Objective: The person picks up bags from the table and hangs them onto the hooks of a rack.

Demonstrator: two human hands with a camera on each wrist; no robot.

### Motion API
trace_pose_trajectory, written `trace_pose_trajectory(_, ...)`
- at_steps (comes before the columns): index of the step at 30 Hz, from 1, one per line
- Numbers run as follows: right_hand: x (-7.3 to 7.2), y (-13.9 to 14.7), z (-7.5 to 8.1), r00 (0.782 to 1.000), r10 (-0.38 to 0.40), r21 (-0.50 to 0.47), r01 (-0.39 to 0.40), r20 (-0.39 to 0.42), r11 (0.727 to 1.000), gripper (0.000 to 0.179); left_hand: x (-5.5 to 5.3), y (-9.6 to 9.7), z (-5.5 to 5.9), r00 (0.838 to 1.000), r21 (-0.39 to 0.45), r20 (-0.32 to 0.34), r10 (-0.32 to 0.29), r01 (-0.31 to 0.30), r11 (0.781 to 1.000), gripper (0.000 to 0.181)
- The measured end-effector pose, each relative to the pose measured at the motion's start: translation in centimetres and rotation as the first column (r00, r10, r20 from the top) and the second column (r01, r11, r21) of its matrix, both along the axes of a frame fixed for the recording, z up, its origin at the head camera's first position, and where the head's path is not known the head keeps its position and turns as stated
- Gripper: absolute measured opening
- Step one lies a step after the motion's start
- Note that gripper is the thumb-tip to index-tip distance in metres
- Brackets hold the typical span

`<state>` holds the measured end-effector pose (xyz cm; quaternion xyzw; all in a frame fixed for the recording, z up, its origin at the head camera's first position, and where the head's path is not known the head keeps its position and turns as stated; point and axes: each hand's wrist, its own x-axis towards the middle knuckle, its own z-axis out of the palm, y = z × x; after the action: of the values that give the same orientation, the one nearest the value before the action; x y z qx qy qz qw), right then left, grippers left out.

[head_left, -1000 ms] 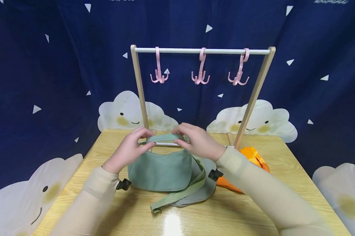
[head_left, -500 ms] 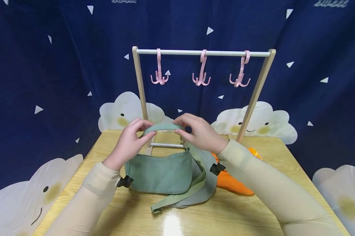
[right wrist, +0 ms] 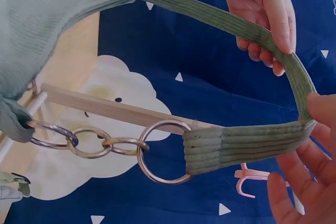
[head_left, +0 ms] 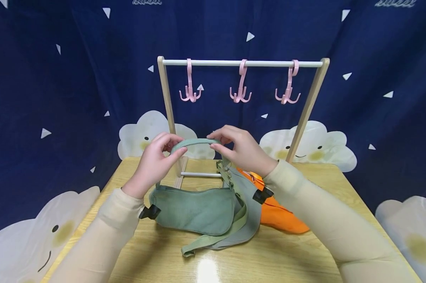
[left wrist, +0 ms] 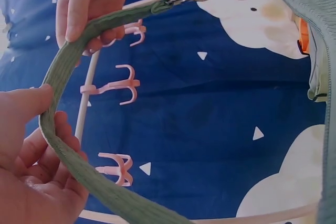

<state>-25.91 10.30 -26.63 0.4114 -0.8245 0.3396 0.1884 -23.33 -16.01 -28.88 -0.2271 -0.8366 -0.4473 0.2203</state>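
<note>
A green corduroy handbag [head_left: 193, 210] hangs low over the table in the head view, in front of the rack. My left hand [head_left: 153, 163] pinches its short strap [head_left: 197, 141] near the left end of the arch. The right hand [head_left: 242, 148] pinches the same strap further right, with thumb below and fingers above. Between the hands the strap bows upward. In the right wrist view, a large metal ring [right wrist: 144, 153] and chain links [right wrist: 86, 142] join the strap to the bag. The left wrist view shows both hands on the strap [left wrist: 63, 66].
Behind stands a rack with a white bar [head_left: 213, 63], from which three pink hooks [head_left: 240, 92] hang. A grey bag [head_left: 250, 224] with a light green webbing strap [head_left: 206, 240] lies on the wooden table [head_left: 142, 251], partly behind the handbag. An orange bag [head_left: 281, 218] lies at its right.
Both hands have raised the strap steadily, and it now stands well above the bag's body. The bag's body tilts slightly down to the right. More of the orange bag shows.
</note>
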Motion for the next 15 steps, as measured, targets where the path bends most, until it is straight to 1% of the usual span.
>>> trace_pose_trajectory(8,-0.2,-0.1,1.1,1.0,-0.004,-0.031,0.004,0.024,1.0,0.018,-0.5,0.3,1.2,1.0,0.037,0.022,-0.007,0.006,0.999,0.018)
trace_pose_trajectory(15,-0.8,-0.2,2.4,1.0,-0.016,-0.008,0.016,0.024,1.0,0.016,-0.8,0.8,2.2,0.999,0.111,0.037,0.012,-0.016,0.994,0.017)
